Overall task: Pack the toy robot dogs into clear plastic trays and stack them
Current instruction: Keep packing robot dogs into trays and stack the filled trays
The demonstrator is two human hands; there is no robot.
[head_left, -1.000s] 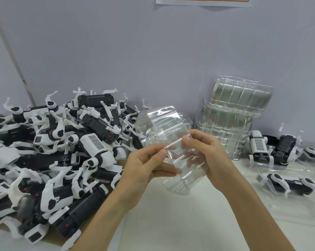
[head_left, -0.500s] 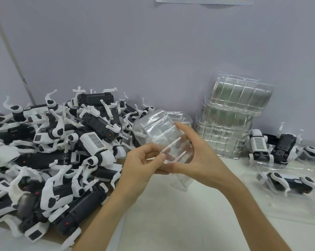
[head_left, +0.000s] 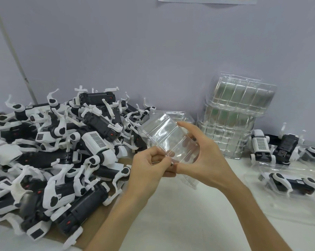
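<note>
White counter (head_left: pixel 180 223) against a grey wall (head_left: pixel 153 51). Above it, the left hand (head_left: pixel 147 171) and right hand (head_left: pixel 203 160) both pinch a clear tray (head_left: pixel 164 134), between a heap of toy dogs (head_left: pixel 66 151) and stacked trays (head_left: pixel 232 124).

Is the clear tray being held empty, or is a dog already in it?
Empty: the clear tray is see-through throughout, with no black-and-white dog inside.

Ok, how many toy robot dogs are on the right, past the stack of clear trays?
4: white dog beside the stack, black dog right of it, third dog at the frame's edge, fourth dog lying in a clear tray in front. Others may be hidden.
</note>
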